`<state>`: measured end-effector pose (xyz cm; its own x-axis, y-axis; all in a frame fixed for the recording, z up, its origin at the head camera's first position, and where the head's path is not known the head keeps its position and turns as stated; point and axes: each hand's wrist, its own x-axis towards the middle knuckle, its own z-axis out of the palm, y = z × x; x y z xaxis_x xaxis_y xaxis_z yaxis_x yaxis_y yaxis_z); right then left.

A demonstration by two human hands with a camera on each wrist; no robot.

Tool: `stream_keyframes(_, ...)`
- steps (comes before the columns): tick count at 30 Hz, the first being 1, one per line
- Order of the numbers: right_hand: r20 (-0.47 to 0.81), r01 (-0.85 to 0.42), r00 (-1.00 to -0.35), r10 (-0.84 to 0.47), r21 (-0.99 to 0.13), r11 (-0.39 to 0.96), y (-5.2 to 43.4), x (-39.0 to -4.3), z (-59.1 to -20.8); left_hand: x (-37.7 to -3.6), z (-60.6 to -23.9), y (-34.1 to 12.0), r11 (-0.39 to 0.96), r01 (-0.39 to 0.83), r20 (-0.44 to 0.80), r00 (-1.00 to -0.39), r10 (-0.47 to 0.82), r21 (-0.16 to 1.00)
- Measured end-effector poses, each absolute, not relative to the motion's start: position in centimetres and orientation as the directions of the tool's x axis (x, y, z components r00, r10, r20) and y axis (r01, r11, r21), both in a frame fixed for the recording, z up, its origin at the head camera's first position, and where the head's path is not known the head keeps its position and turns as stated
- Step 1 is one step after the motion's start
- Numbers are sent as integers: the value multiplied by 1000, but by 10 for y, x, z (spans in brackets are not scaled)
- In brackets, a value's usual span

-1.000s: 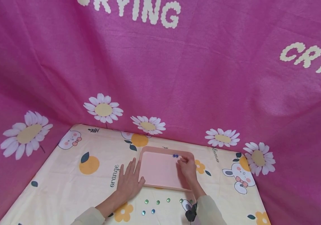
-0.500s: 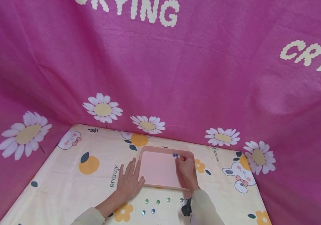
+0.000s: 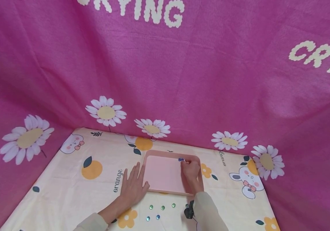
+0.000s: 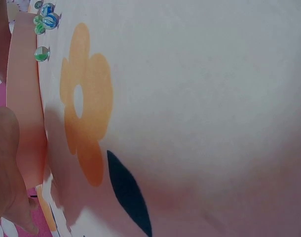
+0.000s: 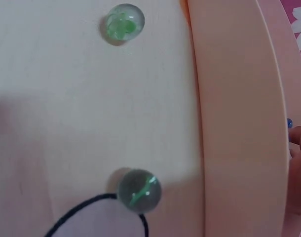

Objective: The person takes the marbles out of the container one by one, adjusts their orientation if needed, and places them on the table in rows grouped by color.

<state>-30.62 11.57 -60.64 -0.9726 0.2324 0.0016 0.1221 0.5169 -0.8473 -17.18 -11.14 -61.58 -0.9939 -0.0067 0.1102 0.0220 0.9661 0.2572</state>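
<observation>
A shallow pink tray point(image 3: 162, 175) lies on the printed cloth. Small blue marbles point(image 3: 180, 159) sit together at its far wall, toward the right corner. My right hand point(image 3: 191, 171) reaches into the tray with curled fingers, thumb and forefinger pinching at the marble nearest them; the fingers partly hide it. In the right wrist view one blue marble point(image 5: 289, 123) shows right by the fingertips. My left hand point(image 3: 133, 186) rests flat with spread fingers against the tray's left side, thumb at the near corner. The left wrist view catches only part of that hand point(image 4: 5, 163).
Several green marbles point(image 3: 162, 208) and blue marbles point(image 3: 158, 217) lie loose on the cloth in front of the tray. A dark wrist camera point(image 3: 188, 211) hangs under the right sleeve. A magenta curtain point(image 3: 165, 80) rises behind and at both sides.
My right hand has shifted slightly left, its fingertips closing in on the blue marbles at the far wall. Left hand and tray stay put.
</observation>
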Motion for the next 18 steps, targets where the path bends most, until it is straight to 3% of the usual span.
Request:
stream_keyframes(11,47,121,-958,281,-828,548,115,-308,-610,-170,-617,-109,962,23,107,-994,-7,273)
stream_keyframes(18,9,91,-983,181,-838,538,120,-305,-609,-172,-615,-111,964,19,100,-995,-8,265)
